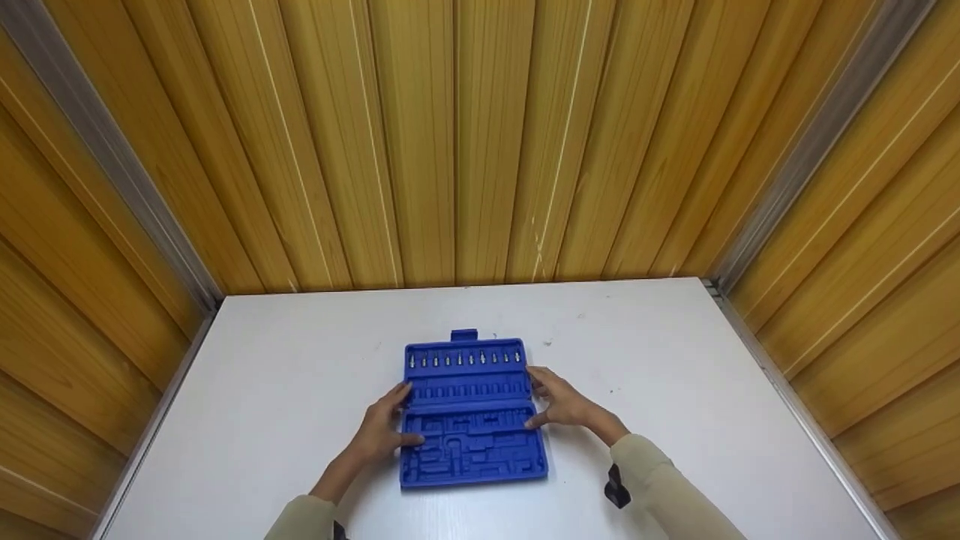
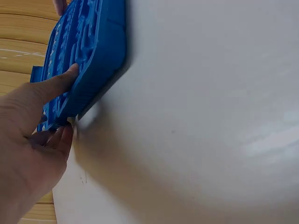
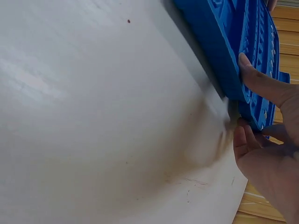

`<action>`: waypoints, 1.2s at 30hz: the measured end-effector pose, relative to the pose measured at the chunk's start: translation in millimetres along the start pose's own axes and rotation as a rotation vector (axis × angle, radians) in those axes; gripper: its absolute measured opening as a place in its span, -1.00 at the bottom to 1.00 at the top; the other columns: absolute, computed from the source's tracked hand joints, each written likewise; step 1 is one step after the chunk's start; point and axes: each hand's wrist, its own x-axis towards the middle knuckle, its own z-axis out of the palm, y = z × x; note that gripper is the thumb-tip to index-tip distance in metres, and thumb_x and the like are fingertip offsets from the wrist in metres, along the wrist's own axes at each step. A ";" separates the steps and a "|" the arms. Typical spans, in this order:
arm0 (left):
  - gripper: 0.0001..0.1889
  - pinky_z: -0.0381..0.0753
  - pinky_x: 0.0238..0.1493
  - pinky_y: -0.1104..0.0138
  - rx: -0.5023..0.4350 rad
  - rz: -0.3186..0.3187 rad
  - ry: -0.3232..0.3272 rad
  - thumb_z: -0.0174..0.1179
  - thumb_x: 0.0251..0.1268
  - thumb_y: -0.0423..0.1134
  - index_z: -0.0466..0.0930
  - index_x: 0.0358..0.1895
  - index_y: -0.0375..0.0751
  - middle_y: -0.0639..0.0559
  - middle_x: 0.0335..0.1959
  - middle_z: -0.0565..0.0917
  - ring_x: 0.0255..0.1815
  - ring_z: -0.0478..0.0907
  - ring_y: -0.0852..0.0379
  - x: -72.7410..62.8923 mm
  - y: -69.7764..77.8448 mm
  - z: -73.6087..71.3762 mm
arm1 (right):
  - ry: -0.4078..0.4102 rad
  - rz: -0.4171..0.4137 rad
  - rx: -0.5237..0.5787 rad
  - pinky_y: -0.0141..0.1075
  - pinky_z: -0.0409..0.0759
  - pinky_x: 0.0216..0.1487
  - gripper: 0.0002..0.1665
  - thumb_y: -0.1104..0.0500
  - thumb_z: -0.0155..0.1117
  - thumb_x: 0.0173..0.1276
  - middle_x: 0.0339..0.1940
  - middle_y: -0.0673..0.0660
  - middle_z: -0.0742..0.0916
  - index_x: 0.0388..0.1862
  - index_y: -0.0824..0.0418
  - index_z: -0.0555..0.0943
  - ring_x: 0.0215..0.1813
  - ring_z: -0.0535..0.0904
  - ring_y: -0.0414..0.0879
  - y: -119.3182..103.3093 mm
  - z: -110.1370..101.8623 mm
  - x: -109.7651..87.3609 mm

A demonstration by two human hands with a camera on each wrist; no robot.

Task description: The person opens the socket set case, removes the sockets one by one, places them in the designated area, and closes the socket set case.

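Left hand (image 1: 380, 431) and right hand (image 1: 564, 405) grip a blue plastic case (image 1: 466, 406) from opposite sides, thumbs over its rim, fingers curled against the outer edges; pale sleeves (image 1: 664, 480) reach in from the near side. Opened out, the rectangular case sits centrally over the near part of a smooth white tabletop (image 1: 675, 390); whether its underside fully touches is hard to tell. Its near half is molded with stepped, angular hollows. Its far half carries a row of small, shiny metal bits (image 1: 460, 360), and a tab (image 1: 464, 334) juts from the far edge. The tabletop extends left, right and beyond, bordered by ribbed, wood-grained panels (image 1: 487, 150).
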 end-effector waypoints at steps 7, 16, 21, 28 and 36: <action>-0.09 0.29 0.48 -0.21 0.104 -0.030 -0.011 0.60 -0.01 -0.23 0.37 0.41 -0.53 -0.45 0.52 0.29 0.49 0.27 -0.45 -2.9 -3.4 -4.4 | -0.010 0.051 0.013 0.26 0.43 0.37 0.13 0.28 0.64 0.09 0.45 0.46 0.42 0.53 0.52 0.19 0.33 0.45 0.38 4.1 0.2 -0.2; -0.09 0.13 0.44 -0.35 0.389 0.119 -0.062 0.44 0.14 0.20 0.39 0.48 -0.27 -0.23 0.59 0.28 0.58 0.14 -0.39 -10.1 -18.0 -17.8 | 0.010 0.013 -0.105 0.23 0.40 0.34 0.08 0.14 0.60 0.17 0.34 0.42 0.52 0.51 0.53 0.24 0.25 0.47 0.30 5.0 -1.2 -5.8; 0.01 0.04 0.44 -0.37 0.379 0.106 -0.142 0.44 0.08 0.27 0.32 0.53 -0.21 -0.19 0.63 0.21 0.62 0.06 -0.38 -14.8 -18.2 -24.6 | 0.003 0.029 -0.145 0.20 0.42 0.33 0.08 0.09 0.60 0.18 0.33 0.39 0.53 0.51 0.51 0.25 0.24 0.46 0.26 4.9 0.3 -6.7; 0.01 0.00 0.46 -0.37 0.369 0.085 -0.157 0.45 0.09 0.25 0.31 0.52 -0.26 -0.22 0.62 0.21 0.62 0.05 -0.39 -15.8 -12.6 -27.2 | -0.042 0.047 -0.185 0.30 0.29 0.40 0.08 0.08 0.60 0.17 0.35 0.43 0.51 0.50 0.53 0.26 0.31 0.39 0.31 -2.2 -6.0 -3.7; 0.00 0.01 0.48 -0.36 0.378 0.072 -0.156 0.45 0.10 0.24 0.31 0.52 -0.26 -0.22 0.62 0.21 0.62 0.07 -0.38 -15.4 -10.4 -24.9 | 0.001 -0.028 -0.223 0.27 0.42 0.26 -0.21 0.15 0.48 0.31 0.17 0.48 0.59 0.37 0.55 0.42 0.19 0.48 0.39 -4.4 -23.5 11.1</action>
